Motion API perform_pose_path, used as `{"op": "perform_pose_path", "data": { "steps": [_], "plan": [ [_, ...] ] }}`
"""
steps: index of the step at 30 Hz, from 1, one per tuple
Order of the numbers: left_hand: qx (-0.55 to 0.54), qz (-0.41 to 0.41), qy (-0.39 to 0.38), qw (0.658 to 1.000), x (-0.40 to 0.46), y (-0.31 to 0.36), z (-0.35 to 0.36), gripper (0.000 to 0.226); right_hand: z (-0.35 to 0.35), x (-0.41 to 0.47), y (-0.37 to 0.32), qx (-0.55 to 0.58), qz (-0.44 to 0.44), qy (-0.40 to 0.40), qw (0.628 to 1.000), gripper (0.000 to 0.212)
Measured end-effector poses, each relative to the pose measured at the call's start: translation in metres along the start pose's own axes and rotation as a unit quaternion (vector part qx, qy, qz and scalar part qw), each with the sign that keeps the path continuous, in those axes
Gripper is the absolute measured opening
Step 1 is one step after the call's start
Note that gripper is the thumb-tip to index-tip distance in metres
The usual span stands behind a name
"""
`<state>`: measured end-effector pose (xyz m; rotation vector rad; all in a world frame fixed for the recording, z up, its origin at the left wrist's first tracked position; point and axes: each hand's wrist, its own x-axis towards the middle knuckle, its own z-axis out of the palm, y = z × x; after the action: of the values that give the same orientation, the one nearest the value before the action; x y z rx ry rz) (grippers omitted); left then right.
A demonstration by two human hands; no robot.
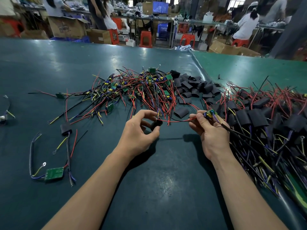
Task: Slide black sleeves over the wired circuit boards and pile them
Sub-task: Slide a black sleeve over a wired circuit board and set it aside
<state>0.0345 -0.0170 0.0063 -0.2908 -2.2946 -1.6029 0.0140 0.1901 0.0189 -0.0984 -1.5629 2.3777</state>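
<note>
Sleeve: short black soft tube [156,125], above the dark green table mat [166,180], red wire [176,121] going in.
Left hand [139,135]: fingers curled round the tube.
Right hand [211,130]: pinches small green wired circuit board [209,113].
Far side: tangled bare boards [141,87], loose black sleeves [194,87].
Right: sleeved pile [259,120].

I am seeing almost nothing that can be read. A brown cardboard box [67,27] beyond the far edge of my bench is carrying dark printed lettering on its side, but it is too blurred for me to make out. A blue screen [160,7] further back is showing pale bars or lines, and no word or number on it is coming through legibly.
</note>
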Motion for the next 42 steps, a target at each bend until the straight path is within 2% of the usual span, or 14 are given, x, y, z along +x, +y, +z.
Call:
{"op": "perform_pose_path", "data": {
  "steps": [5,12,17,29,32,34,37,38,40,42],
  "plan": [
    [0.018,0.009,0.012,1.0,0.0,0.0,0.0,0.033,-0.002,0.0,0.001,-0.057,-0.028,0.003,0.998,0.016],
    [0.057,0.041,-0.009,0.997,-0.001,-0.002,0.0,0.034,0.001,-0.002,0.0,-0.083,-0.084,-0.011,0.993,0.012],
    [0.068,0.052,-0.017,0.996,-0.001,-0.002,0.001,0.036,0.001,-0.006,-0.001,-0.127,-0.136,-0.06,0.981,0.016],
    [-0.007,0.008,0.001,1.0,0.0,0.0,-0.001,0.03,0.0,-0.004,-0.001,-0.128,-0.119,-0.063,0.983,0.015],
    [0.013,0.021,-0.017,1.0,-0.001,-0.001,-0.002,0.032,0.001,-0.006,-0.002,-0.112,-0.124,-0.061,0.984,0.017],
    [0.039,0.04,-0.032,0.998,-0.003,-0.001,-0.001,0.032,0.004,-0.008,-0.001,-0.112,-0.132,-0.063,0.983,0.022],
    [0.062,0.058,-0.045,0.995,-0.003,0.0,-0.001,0.031,0.01,-0.011,0.002,-0.115,-0.143,-0.067,0.981,0.041],
    [0.067,0.061,-0.047,0.995,-0.003,0.0,-0.001,0.031,0.011,-0.011,0.003,-0.118,-0.148,-0.065,0.98,0.041],
    [0.073,0.067,-0.05,0.994,-0.003,0.001,0.0,0.032,0.013,-0.011,0.003,-0.121,-0.152,-0.055,0.979,0.027],
    [0.079,0.074,-0.046,0.993,-0.003,0.002,0.001,0.033,0.013,-0.011,0.003,-0.093,-0.112,-0.048,0.988,0.014]
  ]
}}
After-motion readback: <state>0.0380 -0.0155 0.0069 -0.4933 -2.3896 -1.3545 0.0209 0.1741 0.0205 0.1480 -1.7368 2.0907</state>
